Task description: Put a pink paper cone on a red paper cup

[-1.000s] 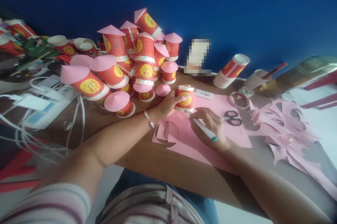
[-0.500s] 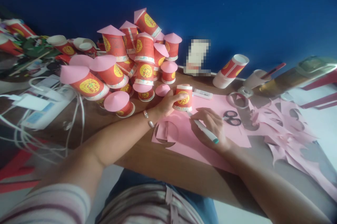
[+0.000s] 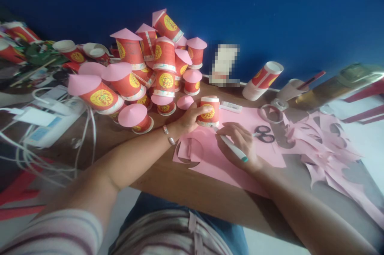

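Note:
My left hand (image 3: 192, 119) is wrapped round a red paper cup (image 3: 209, 113) with a yellow emblem and white bands, held upside down over pink paper (image 3: 231, 171). In my right hand (image 3: 238, 141) is a white marker pen (image 3: 234, 149) with a green end; its tip points at the cup's lower white rim, and I cannot tell whether it touches. Black-handled scissors (image 3: 264, 134) lie on the paper just right of my right hand. A small pink cone (image 3: 185, 102) sits beyond my left wrist. Cut pink pieces (image 3: 189, 150) lie between my forearms.
Red cups with pink cone tops (image 3: 165, 55) are piled at the back left. White cables and a power strip (image 3: 49, 117) lie left. Pink scraps (image 3: 324, 147), a tape roll (image 3: 271, 114), stacked cups (image 3: 263, 80) and a tilted bottle (image 3: 327, 89) stand or lie right.
Almost nothing differs. The marker pen in my right hand has shifted very slightly, and both hands keep their places at the cup.

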{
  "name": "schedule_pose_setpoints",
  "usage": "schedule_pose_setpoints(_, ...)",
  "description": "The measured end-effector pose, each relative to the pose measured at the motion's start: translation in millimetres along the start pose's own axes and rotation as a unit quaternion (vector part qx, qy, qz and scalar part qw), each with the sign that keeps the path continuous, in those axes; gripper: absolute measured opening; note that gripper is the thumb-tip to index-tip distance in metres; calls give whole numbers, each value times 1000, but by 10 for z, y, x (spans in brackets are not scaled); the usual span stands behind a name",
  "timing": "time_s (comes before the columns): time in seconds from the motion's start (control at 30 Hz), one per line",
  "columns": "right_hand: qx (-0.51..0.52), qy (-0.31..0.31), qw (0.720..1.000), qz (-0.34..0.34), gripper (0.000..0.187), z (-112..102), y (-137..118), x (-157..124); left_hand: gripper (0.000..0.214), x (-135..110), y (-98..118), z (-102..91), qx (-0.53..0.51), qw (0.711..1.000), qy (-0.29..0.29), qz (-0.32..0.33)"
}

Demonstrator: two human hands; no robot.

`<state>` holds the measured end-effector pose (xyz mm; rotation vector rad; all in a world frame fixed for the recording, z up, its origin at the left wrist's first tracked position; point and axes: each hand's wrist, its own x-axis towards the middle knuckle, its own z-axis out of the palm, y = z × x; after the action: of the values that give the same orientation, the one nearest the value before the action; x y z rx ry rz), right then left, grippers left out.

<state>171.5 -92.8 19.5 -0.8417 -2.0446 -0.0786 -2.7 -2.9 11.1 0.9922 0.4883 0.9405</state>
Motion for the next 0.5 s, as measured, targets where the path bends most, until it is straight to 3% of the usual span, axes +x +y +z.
schedule_pose_setpoints(0.5,-28,12,999,9,20,19,4,-15,26,2,-18,-30,-9,1000,-13,-1)
